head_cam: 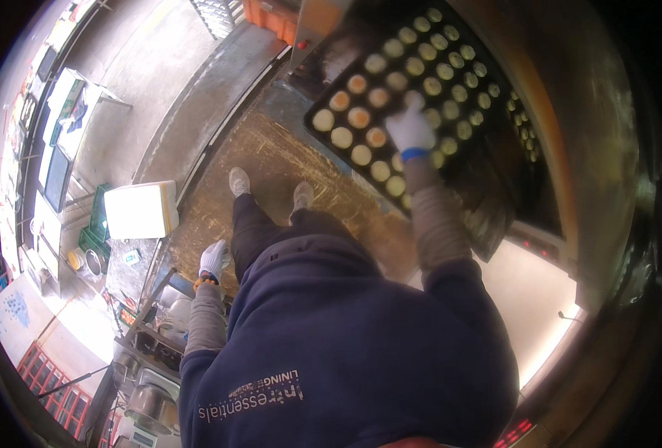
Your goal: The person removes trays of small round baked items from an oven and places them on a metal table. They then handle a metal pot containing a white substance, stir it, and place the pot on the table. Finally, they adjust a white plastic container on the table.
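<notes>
A large black baking tray [331, 92] slants across the upper right, bearing rows of round pastries, mostly pale. Several near its left end have orange-brown tops, such as one pastry [359, 117]. My right hand [412, 129], in a white glove with a blue cuff, is over the middle of the tray, blurred, its fingers apart and at a pale pastry [414, 101]. Whether they touch it is unclear. My left hand [214, 260], also in a white glove, hangs low beside my left leg, away from the tray. Nothing shows in it, though its fingers are partly hidden.
More round pieces [524, 129] lie deeper right, in a dark oven-like space. A white box [140, 210] stands on a metal table [135, 269] at left. Pots [152, 409] are at lower left. An orange crate [272, 19] stands beyond the worn floor [264, 145].
</notes>
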Tool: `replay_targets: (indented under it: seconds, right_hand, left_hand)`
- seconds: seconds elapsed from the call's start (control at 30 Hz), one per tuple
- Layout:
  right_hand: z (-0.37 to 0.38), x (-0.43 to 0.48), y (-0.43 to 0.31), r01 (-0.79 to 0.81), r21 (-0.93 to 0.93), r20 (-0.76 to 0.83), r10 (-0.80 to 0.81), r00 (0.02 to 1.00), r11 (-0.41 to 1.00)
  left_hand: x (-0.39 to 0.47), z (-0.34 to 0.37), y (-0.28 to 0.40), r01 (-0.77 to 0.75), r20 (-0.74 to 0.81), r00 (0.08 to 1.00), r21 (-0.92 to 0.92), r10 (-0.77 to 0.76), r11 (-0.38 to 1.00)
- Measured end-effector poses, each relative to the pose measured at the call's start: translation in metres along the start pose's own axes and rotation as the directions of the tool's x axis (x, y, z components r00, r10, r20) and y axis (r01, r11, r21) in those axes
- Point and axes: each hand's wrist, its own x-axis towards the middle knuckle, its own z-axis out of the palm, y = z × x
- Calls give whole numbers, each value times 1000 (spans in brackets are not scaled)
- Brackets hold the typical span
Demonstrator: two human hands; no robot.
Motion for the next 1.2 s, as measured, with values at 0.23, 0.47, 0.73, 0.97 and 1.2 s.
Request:
replay_targets:
  seconds: [0.23,0.47,0.73,0.97,1.2]
  right_hand:
    - [-15,8,41,-296,682,262,154,953,669]
    - [-22,-12,68,-24,93,-123,36,992,995]
    - [-5,-19,63,-18,6,-57,18,998,1000]
    - [-20,-18,100,-228,609,154,168,974,760]
    - [-42,-29,133,-177,183,-36,186,982,967]
  left_hand:
    - [3,-6,2,-49,13,999,54,48,997]
    - [3,-4,-7,-1,-13,1000,23,2,1000]
    - [9,-6,1,-23,19,1000,78,21,997]
    - [16,-10,8,-92,75,994,196,79,976]
    - [11,1,12,-33,47,999,131,27,991]
